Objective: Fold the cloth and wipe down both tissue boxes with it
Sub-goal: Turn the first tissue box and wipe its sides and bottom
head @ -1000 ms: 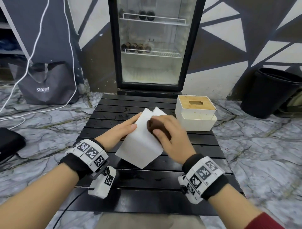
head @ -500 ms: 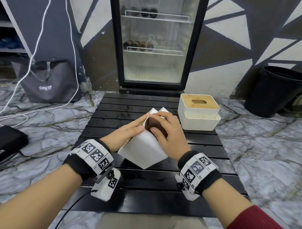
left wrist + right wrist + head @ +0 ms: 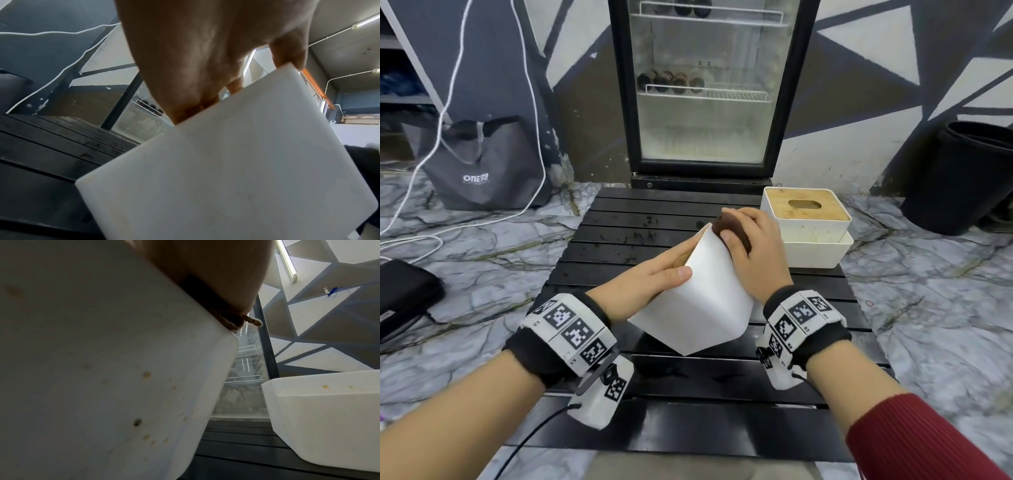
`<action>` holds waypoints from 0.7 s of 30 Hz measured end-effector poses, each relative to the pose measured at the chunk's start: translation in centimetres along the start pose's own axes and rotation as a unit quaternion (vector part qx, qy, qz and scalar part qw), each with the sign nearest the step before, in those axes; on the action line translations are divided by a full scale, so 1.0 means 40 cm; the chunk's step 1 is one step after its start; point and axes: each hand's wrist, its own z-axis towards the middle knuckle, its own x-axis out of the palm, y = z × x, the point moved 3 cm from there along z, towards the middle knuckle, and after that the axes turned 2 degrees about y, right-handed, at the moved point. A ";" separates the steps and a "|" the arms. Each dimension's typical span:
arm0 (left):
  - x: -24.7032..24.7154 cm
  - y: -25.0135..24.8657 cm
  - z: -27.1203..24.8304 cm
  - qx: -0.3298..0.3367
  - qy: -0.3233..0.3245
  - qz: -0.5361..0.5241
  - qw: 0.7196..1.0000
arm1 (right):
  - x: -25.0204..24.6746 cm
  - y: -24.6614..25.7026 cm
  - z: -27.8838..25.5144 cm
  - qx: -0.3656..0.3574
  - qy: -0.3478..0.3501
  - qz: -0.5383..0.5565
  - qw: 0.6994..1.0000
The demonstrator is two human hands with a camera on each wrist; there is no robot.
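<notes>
A white tissue box (image 3: pixel 705 301) is held tilted above the black slatted table (image 3: pixel 688 421). My left hand (image 3: pixel 654 284) grips its left side, thumb on the near face, fingers behind. The left wrist view shows the box's white face (image 3: pixel 236 170) filling the frame under the fingers (image 3: pixel 287 53). My right hand (image 3: pixel 751 253) presses a folded dark brown cloth (image 3: pixel 732 229) against the box's upper right side; the cloth (image 3: pixel 226 311) shows at the box's edge (image 3: pixel 123 369), whose face carries small spots. The second tissue box (image 3: pixel 808 219), white with a wooden slotted lid, stands at the back right.
A glass-door fridge (image 3: pixel 705 89) stands right behind the table. A black bin (image 3: pixel 969 178) is on the floor at the right, a grey bag (image 3: pixel 482 164) and white cables at the left, a dark case (image 3: pixel 404 301) on the marble floor.
The box has been turned and tilted more upright. My right hand with the cloth has slid up toward the box's far upper edge. The left hand keeps hold of the left side.
</notes>
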 end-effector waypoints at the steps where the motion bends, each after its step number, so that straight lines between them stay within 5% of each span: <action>1: -0.001 0.003 -0.001 -0.002 0.003 -0.004 1.000 | -0.002 -0.008 0.003 0.010 -0.001 -0.003 1.000; 21: 0.002 -0.003 -0.010 0.008 -0.011 -0.049 0.999 | -0.028 -0.101 -0.042 0.117 0.030 0.091 0.989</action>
